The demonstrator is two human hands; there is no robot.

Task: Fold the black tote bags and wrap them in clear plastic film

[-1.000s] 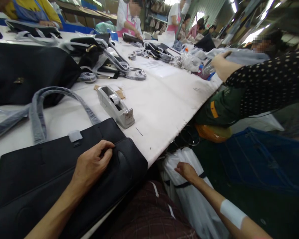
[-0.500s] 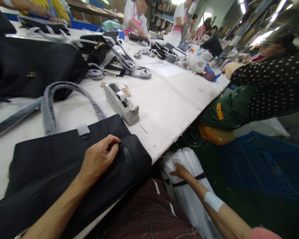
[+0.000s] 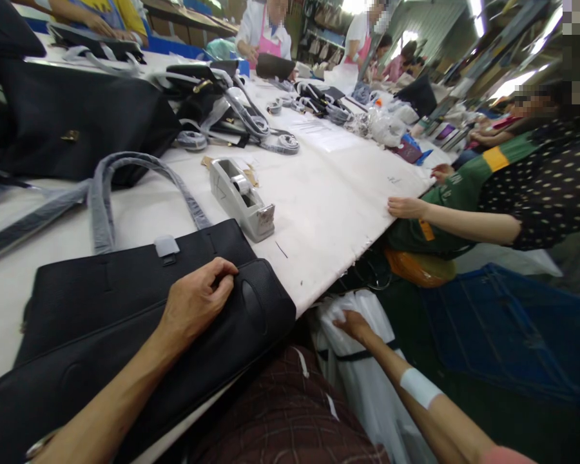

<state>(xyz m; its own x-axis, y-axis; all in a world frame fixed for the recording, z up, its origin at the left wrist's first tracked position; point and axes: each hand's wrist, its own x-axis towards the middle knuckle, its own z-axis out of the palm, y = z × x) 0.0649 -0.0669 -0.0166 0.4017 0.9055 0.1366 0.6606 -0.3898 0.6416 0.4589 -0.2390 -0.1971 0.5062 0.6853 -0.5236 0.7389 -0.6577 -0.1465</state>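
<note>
My left hand [image 3: 202, 298] rests on a black handbag [image 3: 91, 290] lying on the white table, its fingers curled on the bag's front edge. Plastic-wrapped handles [image 3: 101, 183] arch up behind the bag, and a small white wrap covers its clasp tab. Below the table edge on the right, my right hand [image 3: 352, 324] touches a stack of white plastic sheets [image 3: 362, 351] with a dark band across it. Its fingers are bent against the plastic at the top of the stack. A grey tape dispenser [image 3: 244, 196] stands just behind the bag.
Another large black bag [image 3: 77, 122] stands at the left. Wrapped straps and bags [image 3: 222, 103] lie farther back on the table [image 3: 338, 187]. At the right a person in a dotted top [image 3: 551, 174] has a hand at the table edge. A blue crate [image 3: 507, 322] sits on the floor.
The person at the right has turned, and one hand now reaches the table edge. A worker at the back has raised a dark piece. My hands have barely moved.
</note>
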